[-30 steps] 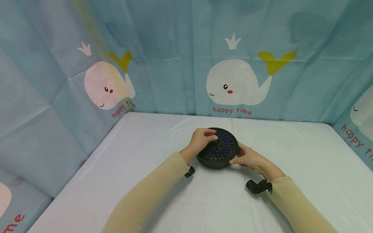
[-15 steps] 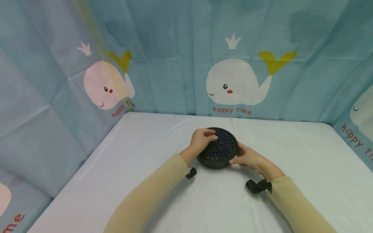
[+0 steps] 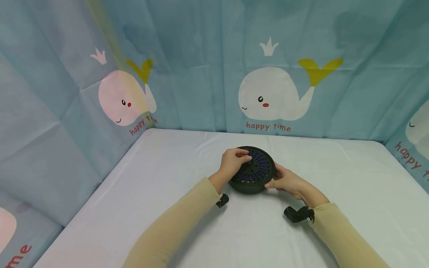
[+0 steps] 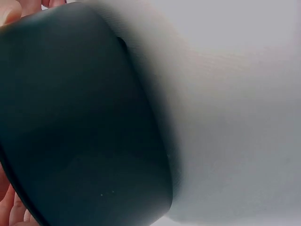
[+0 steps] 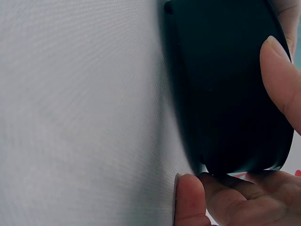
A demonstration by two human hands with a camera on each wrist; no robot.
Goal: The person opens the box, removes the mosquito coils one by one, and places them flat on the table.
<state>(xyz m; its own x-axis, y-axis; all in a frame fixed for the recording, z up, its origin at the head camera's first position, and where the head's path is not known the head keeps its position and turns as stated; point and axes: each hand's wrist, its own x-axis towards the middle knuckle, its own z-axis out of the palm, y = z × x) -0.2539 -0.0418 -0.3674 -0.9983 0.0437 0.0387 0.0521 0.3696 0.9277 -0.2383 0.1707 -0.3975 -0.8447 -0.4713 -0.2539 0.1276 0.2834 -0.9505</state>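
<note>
A round, dark container (image 3: 249,188) with a slotted lid (image 3: 256,169) stands on the white table near the middle of the head view. Blue-violet shows in the lid's slots. From the left, my left hand (image 3: 230,162) reaches over the lid, its thumb and fingertips pinching near the centre; its palm covers the lid's left part. My right hand (image 3: 287,183) grips the container's right side. Its thumb (image 5: 281,77) presses the dark wall in the right wrist view, while the other fingers curl round the far side. The left wrist view is largely filled by the container's smooth wall (image 4: 84,113).
A white cloth (image 3: 187,156) covers the table. Blue curtains (image 3: 197,96) with printed whales stand behind and to the sides. Black wrist cameras hang below both sleeves, the right one (image 3: 298,214) close over the cloth.
The left wrist and forearm have shifted slightly to the right. Both hands keep their places on the container, which stays where it stood; the head view has moved a little.
</note>
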